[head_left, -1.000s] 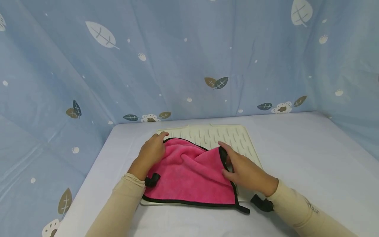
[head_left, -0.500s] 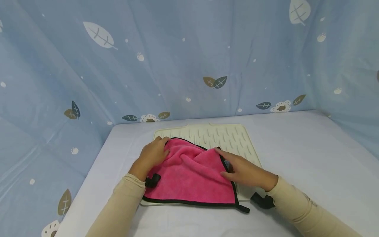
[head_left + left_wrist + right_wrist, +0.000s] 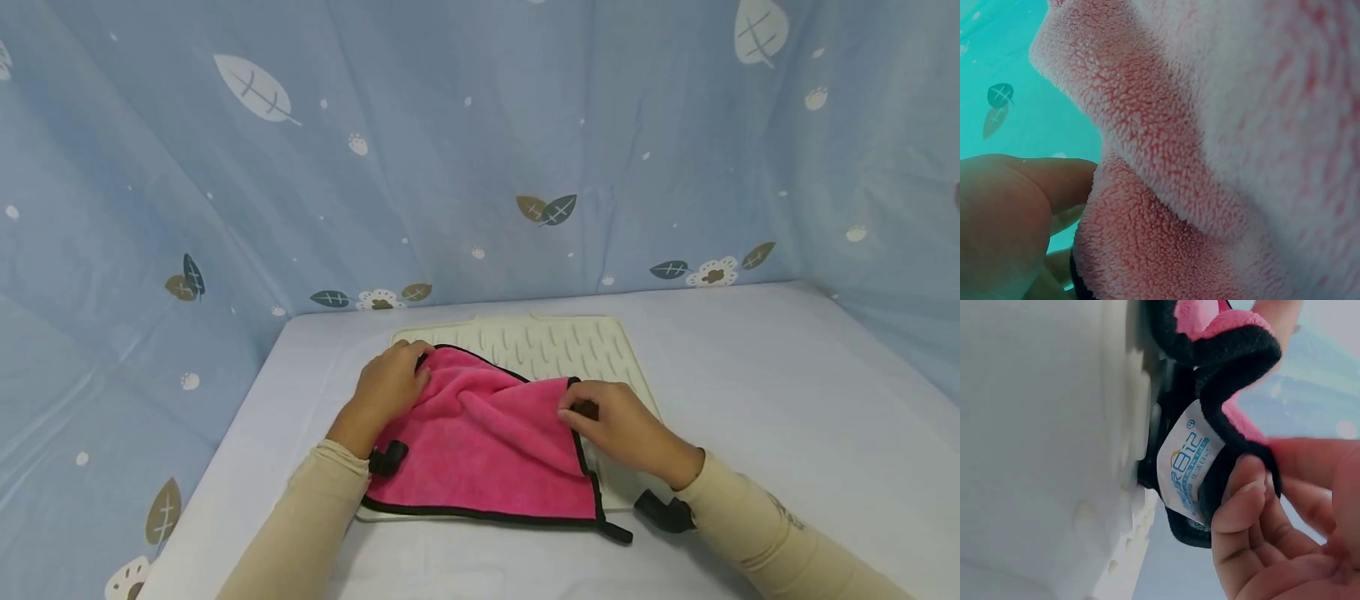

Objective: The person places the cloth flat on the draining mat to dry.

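A pink towel [image 3: 487,458] with black edging lies wrinkled over a ribbed cream mat [image 3: 592,342] in the head view. At its far left corner my left hand [image 3: 388,385] grips the edge; in the left wrist view the thumb lies along the fuzzy pink cloth [image 3: 1147,187], other fingers partly hidden behind it. My right hand [image 3: 626,427] pinches the far right edge between thumb and fingers. Up close in the right wrist view, the black border bends in a wave beside a white label [image 3: 1186,467] with blue print, and the right fingertips [image 3: 1244,494] press on the border.
A black hanging loop [image 3: 617,531] sticks out from the towel's near right corner. White cloth [image 3: 750,400] covers the table around the mat. Behind stands a blue curtain [image 3: 450,150] with leaf prints. Black wrist mounts [image 3: 663,510] sit at both sleeves.
My right hand has gone from spread fingers by the towel's right edge to pinching that edge. The left hand has closed its thumb onto the far left corner, staying nearly in place.
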Action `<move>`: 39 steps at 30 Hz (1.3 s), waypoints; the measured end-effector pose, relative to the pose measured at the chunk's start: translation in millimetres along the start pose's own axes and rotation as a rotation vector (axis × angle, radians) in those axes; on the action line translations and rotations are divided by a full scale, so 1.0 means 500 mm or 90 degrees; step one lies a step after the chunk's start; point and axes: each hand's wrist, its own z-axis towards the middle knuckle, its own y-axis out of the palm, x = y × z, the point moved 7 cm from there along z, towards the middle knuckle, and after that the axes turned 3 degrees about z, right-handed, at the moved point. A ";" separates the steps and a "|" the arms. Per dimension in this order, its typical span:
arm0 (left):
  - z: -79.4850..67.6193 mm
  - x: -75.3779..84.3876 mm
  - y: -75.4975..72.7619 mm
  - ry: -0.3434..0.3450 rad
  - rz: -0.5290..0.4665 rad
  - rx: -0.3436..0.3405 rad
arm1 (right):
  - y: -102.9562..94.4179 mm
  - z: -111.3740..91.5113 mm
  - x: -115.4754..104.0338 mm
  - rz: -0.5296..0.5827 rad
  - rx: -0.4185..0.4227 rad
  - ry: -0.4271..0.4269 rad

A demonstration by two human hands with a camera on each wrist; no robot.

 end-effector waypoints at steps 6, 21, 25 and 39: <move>0.002 0.004 -0.002 0.008 -0.007 0.008 | -0.007 0.003 0.006 -0.006 0.025 0.015; -0.002 -0.003 0.028 -0.014 -0.011 -0.097 | 0.010 -0.001 0.025 0.026 -0.042 0.101; 0.000 -0.004 0.026 -0.021 -0.033 -0.082 | -0.004 0.001 0.022 0.001 0.016 0.088; -0.001 -0.012 -0.041 -0.063 -0.056 0.134 | -0.042 -0.006 -0.010 -0.054 0.153 0.019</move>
